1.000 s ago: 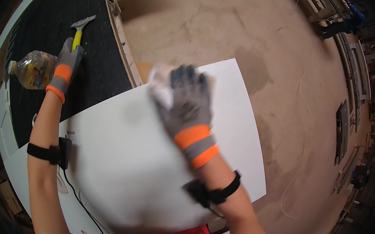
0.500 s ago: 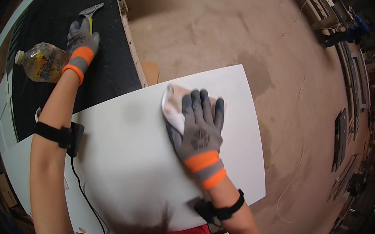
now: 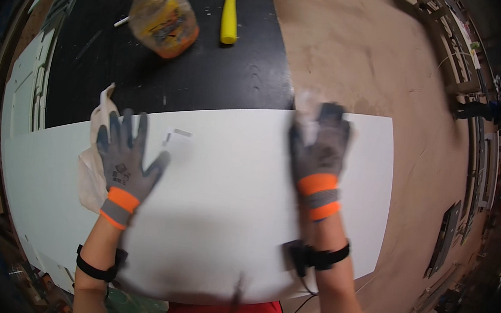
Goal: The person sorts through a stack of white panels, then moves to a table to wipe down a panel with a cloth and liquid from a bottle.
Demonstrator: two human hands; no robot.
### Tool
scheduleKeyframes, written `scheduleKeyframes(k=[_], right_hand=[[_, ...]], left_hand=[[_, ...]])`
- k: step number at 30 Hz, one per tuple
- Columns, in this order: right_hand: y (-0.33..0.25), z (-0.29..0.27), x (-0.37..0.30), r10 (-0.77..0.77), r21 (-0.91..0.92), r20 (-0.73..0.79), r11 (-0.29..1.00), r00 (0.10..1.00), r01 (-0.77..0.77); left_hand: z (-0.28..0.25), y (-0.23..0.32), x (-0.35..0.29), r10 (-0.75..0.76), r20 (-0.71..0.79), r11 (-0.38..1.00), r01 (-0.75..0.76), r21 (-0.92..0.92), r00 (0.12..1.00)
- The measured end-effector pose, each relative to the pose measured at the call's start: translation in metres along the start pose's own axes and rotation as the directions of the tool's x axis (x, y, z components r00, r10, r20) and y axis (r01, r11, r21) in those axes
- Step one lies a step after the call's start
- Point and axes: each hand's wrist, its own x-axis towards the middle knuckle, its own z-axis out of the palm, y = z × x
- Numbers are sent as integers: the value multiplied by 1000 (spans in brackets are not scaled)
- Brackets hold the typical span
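Note:
My left hand [image 3: 127, 159], in a grey glove with an orange cuff, is open with its fingers spread above a white panel [image 3: 220, 214]. A crumpled pale cloth [image 3: 90, 179] lies beside and partly under it. Over the panel's far right part, my gloved right hand [image 3: 325, 141] is smeared by motion, closed on a whitish cloth [image 3: 309, 111] that shows between thumb and fingers. Beyond the panel, on a black surface [image 3: 234, 75], rest a scraper [image 3: 229, 18] with a yellow handle and a clear plastic bottle [image 3: 165, 22] with a white cap.
A small whitish label-like patch [image 3: 178, 138] shows on the panel between my hands. Brown floor [image 3: 425, 175] borders the panel on the right. Pale panels [image 3: 26, 78] stand at the left edge. At far right, a person in dark blue [image 3: 490, 108] is near stacked material.
My left hand has let go of the scraper and come back to the cloth on the panel. My right hand has moved right and slightly farther off. The view has shifted.

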Motion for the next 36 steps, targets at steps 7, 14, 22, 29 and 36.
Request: scheduleKeyframes(k=[7, 14, 22, 29, 36], right_hand=[[-170, 45, 5, -431, 204, 108, 891, 896, 405], [-35, -23, -15, 42, 79, 19, 996, 999, -43], [-96, 12, -18, -400, 29, 167, 915, 901, 401], [-354, 96, -65, -681, 699, -32, 508, 732, 503], [-366, 98, -83, -541, 759, -28, 536, 840, 371]], left_hand=[[33, -82, -33, -86, -219, 788, -68, -612, 972], [45, -191, -62, 7, -131, 1000, -9, -19, 991], [76, -207, -57, -302, -230, 679, 39, -733, 925], [67, -221, -84, -269, -170, 948, 230, -218, 948], [69, -251, -116, -270, 5, 953, 268, -139, 963]])
